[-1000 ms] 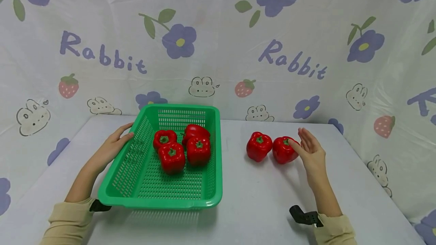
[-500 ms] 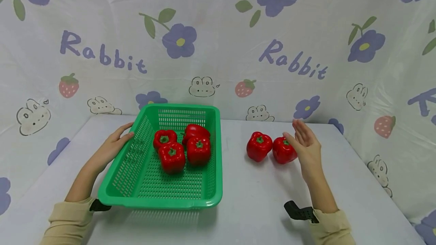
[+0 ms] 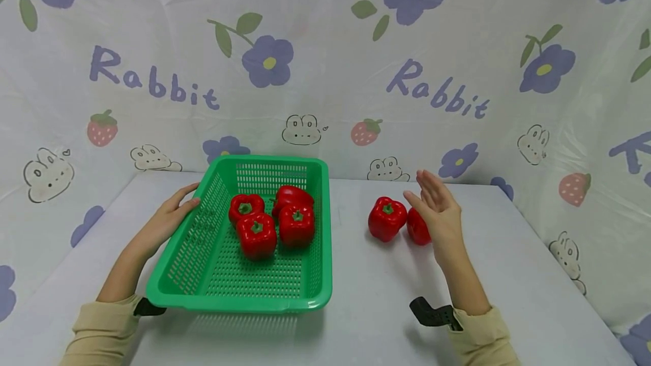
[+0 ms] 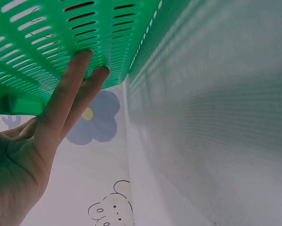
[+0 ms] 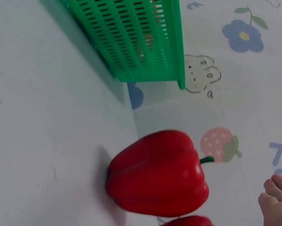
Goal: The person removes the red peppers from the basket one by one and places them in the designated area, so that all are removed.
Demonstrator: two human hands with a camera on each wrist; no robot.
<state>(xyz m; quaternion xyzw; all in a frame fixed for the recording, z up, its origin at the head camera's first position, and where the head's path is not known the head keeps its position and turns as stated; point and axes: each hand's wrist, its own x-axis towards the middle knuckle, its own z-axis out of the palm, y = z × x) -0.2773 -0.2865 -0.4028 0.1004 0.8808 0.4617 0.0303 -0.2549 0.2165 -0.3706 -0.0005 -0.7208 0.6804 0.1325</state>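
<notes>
At the left rim of a green basket (image 3: 239, 303), my left hand (image 3: 160, 225) grips the edge. In the left wrist view, two extended fingers (image 4: 70, 89) of that hand touch the basket's slotted outer wall (image 4: 84, 28). Several red peppers (image 3: 257, 236) are inside the basket. Right of it, two more red peppers stand side by side, the nearer one to the basket (image 3: 387, 219) fully visible. My right hand (image 3: 441, 222), fingers raised and apart from the thumb, holds nothing and partly covers the other pepper (image 3: 418, 227). The right wrist view shows a pepper (image 5: 157, 174) large.
The white table (image 3: 376, 309) meets a patterned cloth backdrop (image 3: 325, 72) behind. A stretch of table separates the basket from the two peppers. Black wrist devices are on both arms, the right one (image 3: 432, 314) jutting over the table.
My right hand has moved left and slightly up across the right-hand pepper, covering more of it. The left hand, basket and peppers have stayed in place.
</notes>
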